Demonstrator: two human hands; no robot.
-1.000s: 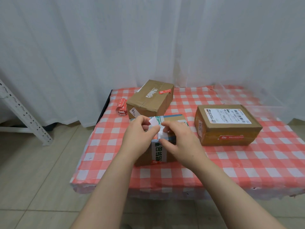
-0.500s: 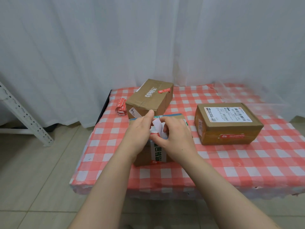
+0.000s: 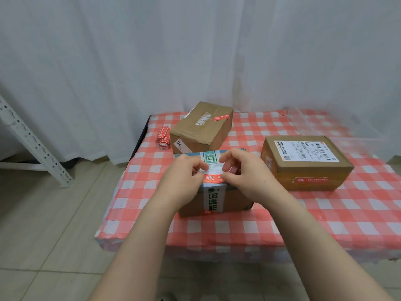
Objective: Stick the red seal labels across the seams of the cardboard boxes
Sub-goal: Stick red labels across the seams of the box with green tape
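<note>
Nearest, two bare forearms rising from the bottom edge toward a cardboard box [image 3: 234, 198] at the front of the surface [image 3: 325, 213], under a red-and-white checked cloth. Left grip [image 3: 182, 177] curled, pinching the left end of a red seal label [image 3: 213, 178]; right grip [image 3: 245, 172] curled, pinching the right end. Label stretched level between them, right at the box's near top edge, above a white band of tape with green print; stuck down or not, impossible to tell. Further back on the right, a second box [image 3: 303, 168] with a white shipping sticker on top and a red front seal [image 3: 311, 179]. Toward the far left, a third box [image 3: 201, 131] with a red lid seal [image 3: 221, 117], and a loose strip of red labels [image 3: 163, 136] just beside it. Behind everything, a white curtain [image 3: 195, 51].
</note>
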